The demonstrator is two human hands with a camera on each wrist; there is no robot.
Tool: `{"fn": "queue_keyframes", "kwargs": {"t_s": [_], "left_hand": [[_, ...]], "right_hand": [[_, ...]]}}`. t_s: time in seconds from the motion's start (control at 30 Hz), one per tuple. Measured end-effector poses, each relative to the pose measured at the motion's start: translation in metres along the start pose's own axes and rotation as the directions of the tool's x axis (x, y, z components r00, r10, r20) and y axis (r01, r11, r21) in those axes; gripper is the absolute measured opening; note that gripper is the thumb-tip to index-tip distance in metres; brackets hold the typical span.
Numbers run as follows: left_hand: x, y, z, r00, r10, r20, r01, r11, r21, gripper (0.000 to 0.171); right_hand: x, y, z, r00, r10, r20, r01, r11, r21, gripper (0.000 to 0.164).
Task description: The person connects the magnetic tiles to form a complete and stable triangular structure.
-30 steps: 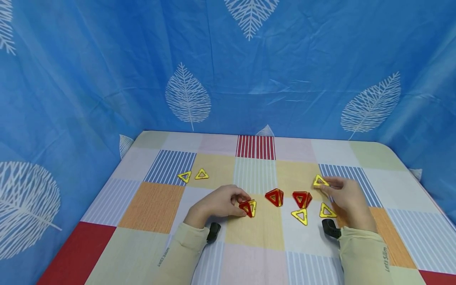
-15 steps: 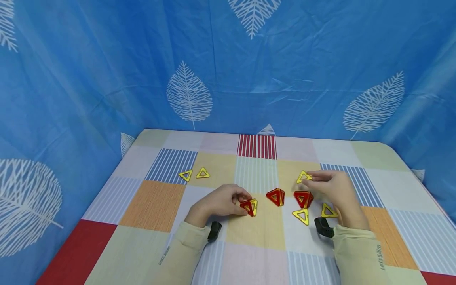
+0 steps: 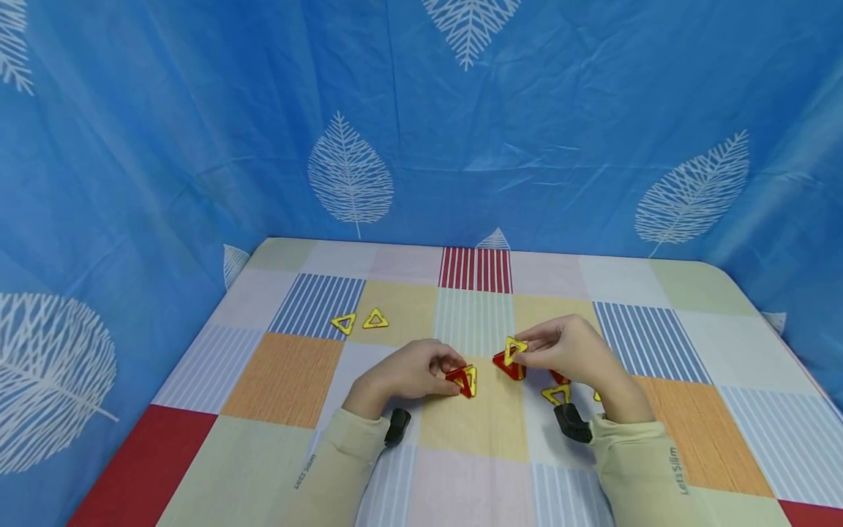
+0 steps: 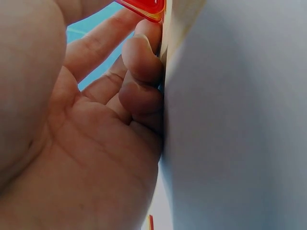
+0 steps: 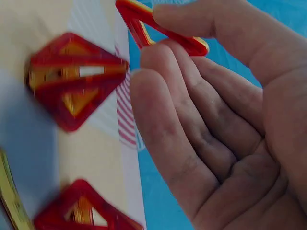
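Beyond the patchwork tablecloth, in the head view, a blue curtain with white leaf prints stands along the far edge, and a broad strip of cloth separates this edge from both hands. Two flat yellow plastic triangles lie farther left, well apart from the left hand, whose bent fingers and thumb grip a red-and-yellow plastic shape. The right hand pinches a hollow red-and-yellow plastic triangle. From the left wrist, its lower fingers are curled close against the cloth. From the right wrist, thumb and fingertips pinch that triangle; a narrow gap shows between the fingers and a blurred red plastic shape of joined triangles.
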State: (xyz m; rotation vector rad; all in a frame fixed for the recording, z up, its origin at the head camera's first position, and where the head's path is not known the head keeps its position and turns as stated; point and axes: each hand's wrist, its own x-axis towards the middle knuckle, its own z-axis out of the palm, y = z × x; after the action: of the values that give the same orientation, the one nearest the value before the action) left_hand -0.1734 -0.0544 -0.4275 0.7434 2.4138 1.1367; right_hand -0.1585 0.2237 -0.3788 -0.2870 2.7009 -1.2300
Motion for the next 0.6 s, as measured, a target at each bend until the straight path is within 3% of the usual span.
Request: {"fn": "queue_keyframes", "kwargs": {"t_s": [0.17,0.33,0.6], "left_hand": [[0.001,0.0,0.0,1.0,-0.004,0.002,0.004,1.0,-0.004,0.031],[0.001,0.0,-0.001,1.0,-0.008,0.003,0.008,1.0,-0.01,0.031],[0.002,0.0,-0.002,1.0,-0.001,0.004,0.001,1.0,-0.007,0.031]], "right_hand": [[0.002,-0.009,0.01,0.997,-0.018,0.073,0.016,1.0,0.022,0.028],[0.006,-0.015,0.024,0.988,-0.064,0.141,0.068,0.997,-0.029,0.022],[0.009,-0.024,0.043,0.987,-0.065,0.148,0.083,0.989,-0.122,0.021]]}}
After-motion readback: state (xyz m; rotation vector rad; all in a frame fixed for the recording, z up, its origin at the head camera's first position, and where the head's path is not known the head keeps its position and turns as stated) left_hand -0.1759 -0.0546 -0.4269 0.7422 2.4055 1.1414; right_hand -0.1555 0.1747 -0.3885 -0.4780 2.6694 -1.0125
